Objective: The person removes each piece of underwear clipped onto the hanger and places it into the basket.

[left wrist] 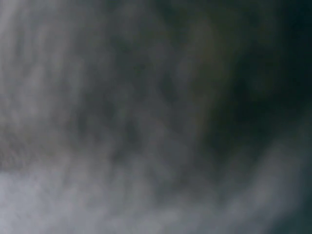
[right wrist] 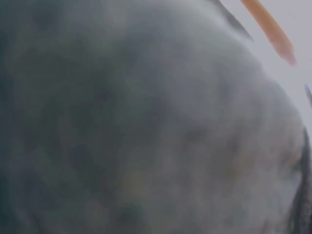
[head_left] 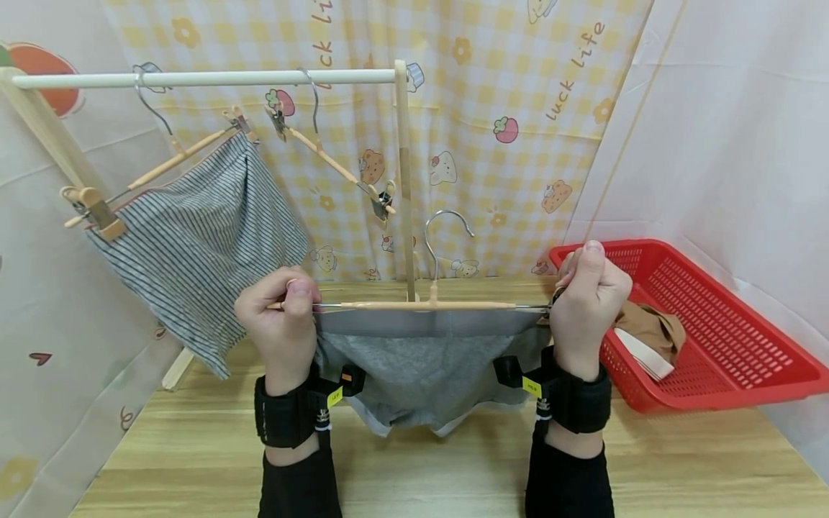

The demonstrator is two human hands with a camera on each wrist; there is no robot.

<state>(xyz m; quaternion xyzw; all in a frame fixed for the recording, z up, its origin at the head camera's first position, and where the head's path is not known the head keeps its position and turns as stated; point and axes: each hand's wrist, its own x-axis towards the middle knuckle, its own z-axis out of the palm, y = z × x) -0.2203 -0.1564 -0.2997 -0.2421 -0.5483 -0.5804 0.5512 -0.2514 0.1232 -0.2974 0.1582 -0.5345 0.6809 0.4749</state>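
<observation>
Both hands hold a clip hanger level in front of me, its metal hook pointing up. My left hand grips its left end and my right hand grips its right end, each with curled fingers and the thumb on top. The fists mostly hide the clips. Grey shorts hang from the hanger by their smooth waistband, stretched between the hands. Blurred grey cloth fills the left wrist view; the right wrist view also shows mostly grey cloth close up.
A rack with a white rail stands at the left. On it hang striped shorts on one clip hanger and a bare clip hanger. At the right, a red basket contains brown cloth with a white band.
</observation>
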